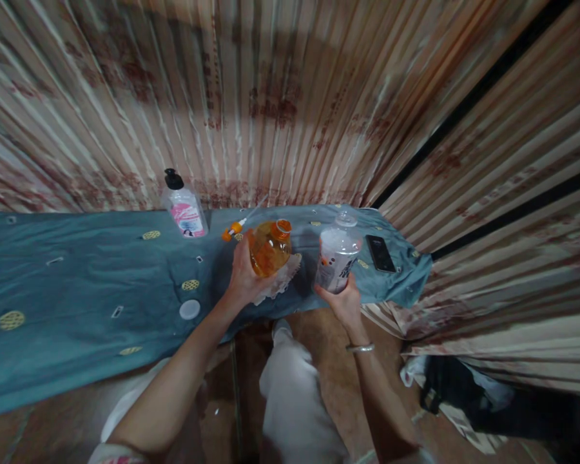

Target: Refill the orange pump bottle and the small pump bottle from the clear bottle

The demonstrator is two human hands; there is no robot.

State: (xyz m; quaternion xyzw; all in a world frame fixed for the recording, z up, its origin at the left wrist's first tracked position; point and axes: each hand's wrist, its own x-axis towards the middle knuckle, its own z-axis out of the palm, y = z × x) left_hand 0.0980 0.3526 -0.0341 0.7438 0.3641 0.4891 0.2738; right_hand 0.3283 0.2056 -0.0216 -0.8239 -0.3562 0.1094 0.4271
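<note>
My left hand (245, 274) is wrapped round an amber bottle (269, 250) with an uncapped orange neck, tilted slightly to the right. A white lacy cloth (283, 278) lies beneath that bottle. In my right hand (344, 303) is a clear plastic bottle (336, 258) with a printed label, its top uncapped. The two bottles stand apart, side by side. Just behind the amber bottle lies an orange pump top (232, 230) with a thin clear tube. A round white lid (189, 309) rests to the left of my left forearm.
A pump bottle (186, 209) with a pink label and black top stands at the back left. To the right lies a black phone (380, 252). Blue patterned cloth (101, 264) covers the long surface. Pleated curtains (280, 96) hang behind and to the right. Dark bags (464, 386) sit on the floor.
</note>
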